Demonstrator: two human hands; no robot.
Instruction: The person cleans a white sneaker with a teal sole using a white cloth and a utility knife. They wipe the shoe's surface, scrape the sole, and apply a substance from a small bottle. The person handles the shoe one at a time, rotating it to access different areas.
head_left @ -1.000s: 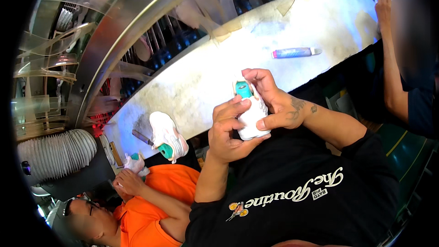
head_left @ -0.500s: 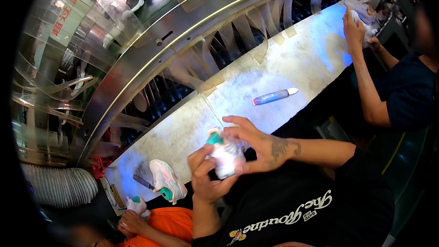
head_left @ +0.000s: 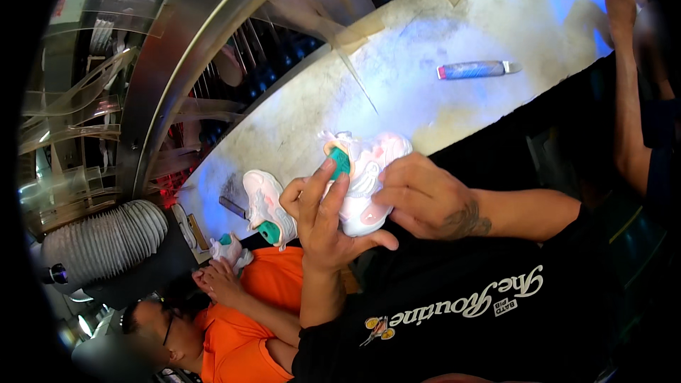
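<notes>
A small white and pink sneaker with a teal lining is held over the near edge of the bench. My left hand supports it, fingers along the side by the opening and thumb sticking out below the toe. With fingers curled together, my right hand pinches at the sneaker's other side; the fingertips' exact grip is partly hidden. A pink and white part shows behind the right fingers; whether it belongs to the same sneaker I cannot tell. Another such sneaker lies on the bench to the left.
A blue-handled knife lies on the pale bench. Clear strips hang from a curved metal machine beyond. At left, a co-worker in orange handles a shoe, near a ribbed duct. Another person's arm reaches in at right.
The view has swung, so the bench knife appears farther right and higher. The sneaker in my hands is sharper now, and my right fingers have gone from spread to curled against it.
</notes>
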